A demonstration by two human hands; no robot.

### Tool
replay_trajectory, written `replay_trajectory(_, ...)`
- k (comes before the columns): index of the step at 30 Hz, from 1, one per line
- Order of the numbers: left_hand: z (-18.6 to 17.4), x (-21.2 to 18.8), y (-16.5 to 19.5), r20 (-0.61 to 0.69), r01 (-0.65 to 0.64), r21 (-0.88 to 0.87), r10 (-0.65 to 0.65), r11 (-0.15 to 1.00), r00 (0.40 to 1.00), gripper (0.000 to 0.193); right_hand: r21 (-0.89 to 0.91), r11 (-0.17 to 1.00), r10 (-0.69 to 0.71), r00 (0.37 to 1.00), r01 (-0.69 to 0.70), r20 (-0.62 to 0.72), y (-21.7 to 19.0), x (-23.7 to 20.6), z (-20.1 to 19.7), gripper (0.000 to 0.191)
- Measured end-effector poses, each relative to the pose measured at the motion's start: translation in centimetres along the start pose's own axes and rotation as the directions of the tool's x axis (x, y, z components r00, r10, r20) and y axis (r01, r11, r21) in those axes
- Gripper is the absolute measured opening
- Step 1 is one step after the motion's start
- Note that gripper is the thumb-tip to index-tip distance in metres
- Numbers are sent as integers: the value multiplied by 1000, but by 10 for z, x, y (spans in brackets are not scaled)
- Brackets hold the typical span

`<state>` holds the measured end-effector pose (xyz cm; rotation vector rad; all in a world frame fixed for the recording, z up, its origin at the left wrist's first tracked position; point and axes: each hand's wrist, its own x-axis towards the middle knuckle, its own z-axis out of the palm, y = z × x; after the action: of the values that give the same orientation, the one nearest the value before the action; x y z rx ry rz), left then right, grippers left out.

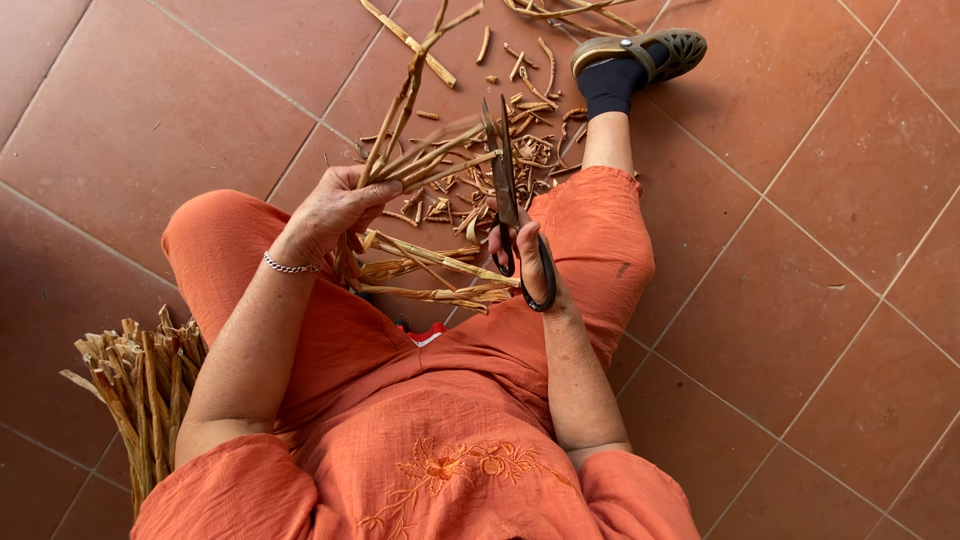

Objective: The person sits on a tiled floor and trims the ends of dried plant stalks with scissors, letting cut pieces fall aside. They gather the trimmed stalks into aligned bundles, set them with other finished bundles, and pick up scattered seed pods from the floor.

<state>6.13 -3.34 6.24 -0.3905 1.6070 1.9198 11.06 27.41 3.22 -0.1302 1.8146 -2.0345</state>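
Straw-coloured dried stalks [425, 150] fan out from the left hand [335, 210], whose fingers are curled tight around the gathered ends of the bunch, above the left knee. A thin silver bracelet [290, 266] circles that wrist. More of the same stalks [440, 275] lie across the lap just beneath the hand, pointing toward the right thigh.

The right hand [530, 260] is closed through the dark loop handles of a pair of large black scissors [505, 175], thumb in one loop and fingers in the other. The blades point away from the body, slightly parted, with their tips meeting the loose ends of the held stalks.

Beyond both hands, between the knees, short cut scraps [520, 110] are scattered over the terracotta tile floor [800, 300], reaching toward the far edge of the view. The right leg stretches out over the tiles, ending in a black sock and a tan sandal [645, 50]. Beside the left hip, near the lower left corner, a bundle of trimmed stalks [140, 390] stands on the floor. The person wears loose orange clothing [450, 420] with embroidery on the front.
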Motion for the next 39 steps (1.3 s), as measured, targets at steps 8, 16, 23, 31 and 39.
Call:
replay_trajectory(8,10,-5,8,-24,32,31,-31,999,999,19,-39,998,56,998,-57,-33,7,-7,9,99)
replay_trajectory(16,6,2,0,33,20,-4,-19,1000,999,21,-86,994,42,977,-61,-209,22,-6,21,87)
replay_trajectory(23,1,0,0,47,11,12,-12,1000,999,24,86,996,-15,1000,15,0,5,-9,1,93)
replay_trajectory(31,1,2,-1,-11,36,114,-35,993,999,18,-109,994,16,999,-11,48,-16,-21,-16,98)
replay_trajectory(39,6,1,-3,-23,-2,191,7,982,1000,20,-210,977,52,998,-45,31,-20,-32,-11,102)
